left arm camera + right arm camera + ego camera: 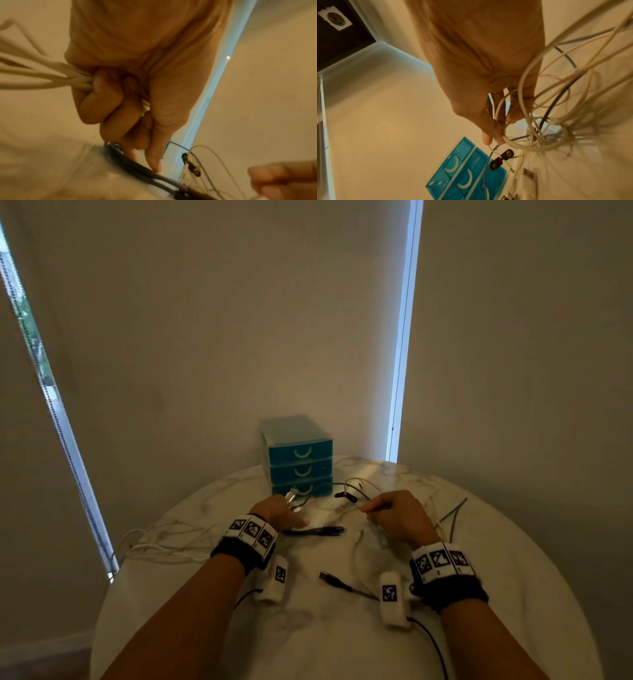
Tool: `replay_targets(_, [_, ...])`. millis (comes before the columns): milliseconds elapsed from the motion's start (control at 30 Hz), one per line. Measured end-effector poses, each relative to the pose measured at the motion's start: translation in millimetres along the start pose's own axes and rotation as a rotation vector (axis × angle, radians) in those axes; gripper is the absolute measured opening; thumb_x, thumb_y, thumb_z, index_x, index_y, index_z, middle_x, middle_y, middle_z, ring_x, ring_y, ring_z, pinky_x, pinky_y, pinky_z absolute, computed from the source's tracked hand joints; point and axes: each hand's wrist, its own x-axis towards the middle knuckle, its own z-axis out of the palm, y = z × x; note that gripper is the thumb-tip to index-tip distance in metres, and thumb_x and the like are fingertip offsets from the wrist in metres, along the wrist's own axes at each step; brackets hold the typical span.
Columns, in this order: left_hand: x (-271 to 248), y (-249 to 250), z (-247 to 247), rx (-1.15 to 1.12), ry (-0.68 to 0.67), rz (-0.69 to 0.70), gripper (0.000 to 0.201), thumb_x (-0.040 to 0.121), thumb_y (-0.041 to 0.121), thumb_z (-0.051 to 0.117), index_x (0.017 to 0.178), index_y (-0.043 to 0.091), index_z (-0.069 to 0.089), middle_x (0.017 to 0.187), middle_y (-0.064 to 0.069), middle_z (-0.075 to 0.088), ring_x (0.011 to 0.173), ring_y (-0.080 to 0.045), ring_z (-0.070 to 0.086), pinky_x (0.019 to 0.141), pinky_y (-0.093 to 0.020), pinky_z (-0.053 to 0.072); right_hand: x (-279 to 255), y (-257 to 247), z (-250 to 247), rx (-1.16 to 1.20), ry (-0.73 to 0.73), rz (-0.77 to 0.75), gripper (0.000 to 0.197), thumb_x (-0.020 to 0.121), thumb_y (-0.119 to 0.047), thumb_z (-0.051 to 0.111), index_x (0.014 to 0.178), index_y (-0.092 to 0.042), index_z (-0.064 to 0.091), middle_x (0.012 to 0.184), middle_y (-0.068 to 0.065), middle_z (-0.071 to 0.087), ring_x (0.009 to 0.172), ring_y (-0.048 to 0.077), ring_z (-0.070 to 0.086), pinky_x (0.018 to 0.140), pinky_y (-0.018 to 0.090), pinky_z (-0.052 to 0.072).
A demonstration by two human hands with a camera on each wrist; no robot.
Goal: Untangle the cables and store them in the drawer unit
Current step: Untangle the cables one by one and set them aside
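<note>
Cables (356, 501), thin and looping, gripped in both hands

In the left wrist view the white cables (42, 79) run off the left edge, motion-blurred, and vanish inside the curled left hand (137, 81); their count cannot be told. The right hand (283, 180) shows only as a blurred patch at the lower right corner. In the right wrist view the cable loops (556, 94) smear past the right edge, and the drawer unit (465, 174) is cut by the bottom edge
</note>
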Motion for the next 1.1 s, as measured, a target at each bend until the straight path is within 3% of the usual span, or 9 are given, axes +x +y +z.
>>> replay_targets(200, [22.4,16.9,5.5,0.189,0.036,0.039,0.061,0.095,0.048,0.073,0.139,0.009,0.057,0.139,-0.011,0.063,0.123,-0.028,0.062,0.090,-0.032,0.047,-3.3,4.8,2.5,0.073,0.027,-0.039,0.024,0.092,-0.005,0.078,0.088,-0.028,0.084,0.098,-0.005,0.082,0.099,0.013,0.075,0.098,0.035,0.061])
replay_targets(400, [34.7,28.2,8.2,0.088,0.067,0.217,0.065,0.094,0.053,0.072,0.147,0.019,0.055,0.144,-0.004,0.062,0.128,-0.025,0.060,0.109,-0.039,0.048,-2.7,2.8,-18.7,0.525,0.264,-0.028,0.012,0.097,-0.016,0.075,0.107,-0.018,0.080,0.104,0.000,0.081,0.082,0.019,0.079,0.058,0.023,0.056])
replay_targets(467, [40.3,31.1,3.4,-0.019,0.115,0.262,0.054,0.099,0.043,0.071,0.145,0.019,0.057,0.144,-0.004,0.062,0.130,-0.026,0.059,0.112,-0.037,0.045,3.2,15.1,-18.8,0.392,0.390,0.023,0.026,0.098,-0.021,0.068,0.124,-0.020,0.072,0.122,0.002,0.075,0.086,0.026,0.080,0.069,0.034,0.063])
replay_targets(533, [45.5,35.0,-0.2,-0.046,0.155,0.279,0.052,0.101,0.040,0.069,0.147,0.020,0.056,0.148,-0.004,0.060,0.135,-0.027,0.057,0.114,-0.036,0.041,3.7,23.4,-12.7,0.235,0.285,0.059,0.048,0.097,-0.025,0.066,0.144,-0.022,0.058,0.133,0.005,0.068,0.093,0.028,0.077,0.081,0.042,0.065])
replay_targets(600, [49.3,40.1,-0.7,-0.047,0.157,0.304,0.051,0.102,0.038,0.066,0.150,0.024,0.056,0.152,-0.003,0.058,0.138,-0.027,0.055,0.117,-0.036,0.041,2.7,25.4,-4.4,0.292,0.078,0.071,0.051,0.102,-0.014,0.064,0.152,-0.015,0.051,0.127,0.005,0.066,0.077,0.020,0.074,0.064,0.030,0.063])
replay_targets(700, [55.4,48.7,2.6,0.049,0.073,0.352,0.038,0.108,0.031,0.056,0.143,0.019,0.065,0.146,-0.009,0.062,0.132,-0.031,0.058,0.111,-0.036,0.044,3.6,24.0,2.7,0.320,0.022,0.007,0.026,0.107,-0.011,0.058,0.129,-0.010,0.072,0.105,0.004,0.077,0.064,0.014,0.070,0.062,0.030,0.061])
replay_targets(800, [63.9,50.2,7.1,0.115,0.014,0.282,0.035,0.109,0.037,0.049,0.122,0.013,0.071,0.127,-0.011,0.070,0.113,-0.031,0.066,0.096,-0.037,0.052,5.9,24.6,3.3,0.281,0.108,-0.038,0.023,0.105,-0.017,0.061,0.105,-0.022,0.084,0.094,-0.007,0.082,0.081,0.014,0.077,0.071,0.037,0.066])
replay_targets(933, [67.3,51.5,11.3,0.185,0.054,0.212,0.030,0.107,0.037,0.052,0.114,0.014,0.069,0.119,-0.011,0.071,0.109,-0.029,0.065,0.092,-0.035,0.049,1.7,26.3,1.4,0.314,0.086,-0.008,0.017,0.105,-0.017,0.064,0.109,-0.016,0.080,0.087,-0.008,0.083,0.072,0.003,0.076,0.058,0.022,0.058])
replay_targets(1100, [57.4,62.1,-6.3,0.011,0.202,0.241,0.024,0.102,0.035,0.058,0.098,0.016,0.071,0.105,-0.009,0.072,0.097,-0.028,0.068,0.090,-0.043,0.057,-2.0,24.6,-0.9,0.436,0.117,0.038,0.024,0.105,-0.024,0.068,0.124,-0.013,0.062,0.088,-0.003,0.084,0.057,0.005,0.071,0.052,0.025,0.055])
